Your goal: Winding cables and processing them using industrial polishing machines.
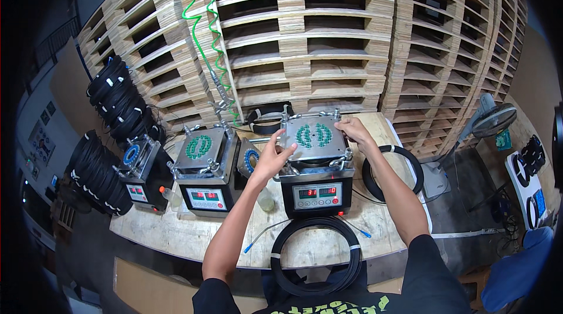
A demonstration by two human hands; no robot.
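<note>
In front of me stands a black benchtop machine (pixel 314 197) with a red-lit display. Its square metal plate (pixel 300 151) carries a ring of small green connectors (pixel 314 136). My left hand (pixel 273 160) lies at the plate's left edge, thumb and forefinger apart, other fingers partly hidden. My right hand (pixel 353 130) is closed at the far right corner, its fingertips around the corner clamp (pixel 337 116). A coil of black cable (pixel 281 238) with white ties lies against the table's front edge below the machine. Two blue-tipped cable ends (pixel 366 234) stick out beside it.
A similar machine (pixel 202 173) with green connectors stands to the left, and a smaller one (pixel 141 176) beyond it. A small jar (pixel 266 202) and an orange-capped bottle (pixel 167 192) stand between them. Black cable coils (pixel 404 153) lie right. Wooden pallets (pixel 305 44) rise behind.
</note>
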